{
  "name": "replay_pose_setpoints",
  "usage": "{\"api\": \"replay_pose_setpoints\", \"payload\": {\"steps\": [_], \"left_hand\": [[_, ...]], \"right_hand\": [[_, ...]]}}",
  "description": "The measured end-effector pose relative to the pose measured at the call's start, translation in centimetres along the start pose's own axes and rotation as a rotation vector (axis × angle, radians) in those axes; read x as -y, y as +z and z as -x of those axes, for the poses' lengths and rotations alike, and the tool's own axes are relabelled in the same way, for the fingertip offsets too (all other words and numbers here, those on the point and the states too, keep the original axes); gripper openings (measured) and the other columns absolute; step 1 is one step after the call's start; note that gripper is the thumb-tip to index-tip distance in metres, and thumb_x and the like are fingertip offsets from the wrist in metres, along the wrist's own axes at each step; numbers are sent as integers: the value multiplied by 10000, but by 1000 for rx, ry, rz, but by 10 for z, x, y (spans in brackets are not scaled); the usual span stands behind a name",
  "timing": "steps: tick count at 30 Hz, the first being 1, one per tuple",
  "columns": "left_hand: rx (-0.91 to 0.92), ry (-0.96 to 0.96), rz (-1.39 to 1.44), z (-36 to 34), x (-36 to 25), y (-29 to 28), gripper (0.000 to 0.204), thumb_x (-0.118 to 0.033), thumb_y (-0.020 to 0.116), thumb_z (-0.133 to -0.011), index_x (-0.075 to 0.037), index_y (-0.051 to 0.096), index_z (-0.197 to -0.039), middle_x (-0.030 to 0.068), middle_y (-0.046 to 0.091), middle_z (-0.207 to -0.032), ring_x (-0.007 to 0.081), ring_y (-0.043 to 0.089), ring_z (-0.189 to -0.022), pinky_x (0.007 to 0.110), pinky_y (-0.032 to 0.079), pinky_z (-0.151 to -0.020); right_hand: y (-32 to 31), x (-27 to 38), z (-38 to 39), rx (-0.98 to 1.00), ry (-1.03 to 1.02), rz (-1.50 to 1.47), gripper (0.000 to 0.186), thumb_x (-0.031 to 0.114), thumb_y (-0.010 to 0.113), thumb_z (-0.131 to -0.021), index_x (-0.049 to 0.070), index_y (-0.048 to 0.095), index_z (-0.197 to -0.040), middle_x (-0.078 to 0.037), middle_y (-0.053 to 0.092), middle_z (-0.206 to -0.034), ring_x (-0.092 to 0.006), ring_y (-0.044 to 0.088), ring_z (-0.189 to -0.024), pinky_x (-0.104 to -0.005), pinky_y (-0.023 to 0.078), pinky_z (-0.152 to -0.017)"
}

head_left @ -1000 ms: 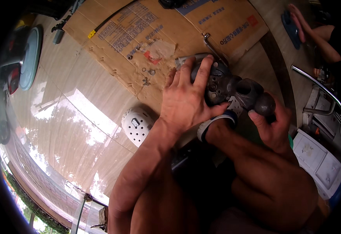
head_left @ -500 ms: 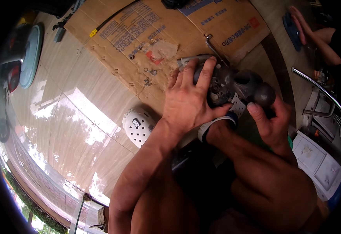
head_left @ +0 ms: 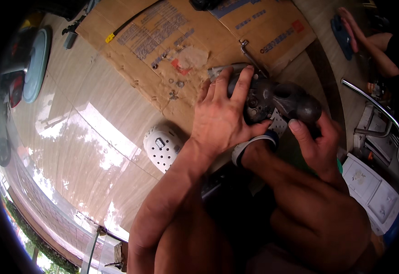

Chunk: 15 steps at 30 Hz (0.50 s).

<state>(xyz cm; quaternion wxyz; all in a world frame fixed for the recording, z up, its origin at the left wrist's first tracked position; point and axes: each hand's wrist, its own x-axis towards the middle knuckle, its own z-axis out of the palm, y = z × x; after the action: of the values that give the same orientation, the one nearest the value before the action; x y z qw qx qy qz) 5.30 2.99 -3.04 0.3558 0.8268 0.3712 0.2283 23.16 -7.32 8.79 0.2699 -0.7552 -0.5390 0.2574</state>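
Observation:
A dark grey, greasy metal machine part (head_left: 281, 98) with a rounded knob-like end is held between both hands above the cardboard. My left hand (head_left: 217, 114) lies over its left side, fingers curved across the top and thumb along the near edge. Small holes and a round fitting show beside that thumb. From the lower right, my right hand (head_left: 319, 144) grips the rounded end, thumb in front and fingers mostly hidden behind it. Just beyond the part, an L-shaped metal wrench (head_left: 254, 57) rests on the cardboard.
Flattened cardboard (head_left: 236, 32) covers the floor ahead, with small rings (head_left: 180, 84) and bits of hardware on it. My white clogs (head_left: 160, 148) are close by. Right are a chrome tube frame (head_left: 377, 102), a white drawer unit (head_left: 372, 192) and another person's arm (head_left: 372, 48).
The dark metal part's rounded end has tilted very slightly. Both hands keep nearly the same places and grips.

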Motion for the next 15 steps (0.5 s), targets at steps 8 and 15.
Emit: {"api": "replay_pose_setpoints", "payload": {"steps": [8,15], "left_hand": [[-14,10,10,-1,1,1,1090,-596,855,-643,-177,415,-1548,280,512,-1407,442,592,-1219,590,423,-1105],[-13,-1,9,0,2,1,1077,-594,854,-643,-181,426,-1542,281,514,-1400,448,585,-1229,592,415,-1111]], "right_hand": [[2,0,0,19,33,-36,365,141,763,-913,-30,656,-1217,-132,736,-985,-161,702,-875,-307,567,-769],[2,-1,1,17,-28,-11,373,143,762,-918,-31,655,-1230,-131,738,-979,-154,705,-886,-298,567,-772]]}}
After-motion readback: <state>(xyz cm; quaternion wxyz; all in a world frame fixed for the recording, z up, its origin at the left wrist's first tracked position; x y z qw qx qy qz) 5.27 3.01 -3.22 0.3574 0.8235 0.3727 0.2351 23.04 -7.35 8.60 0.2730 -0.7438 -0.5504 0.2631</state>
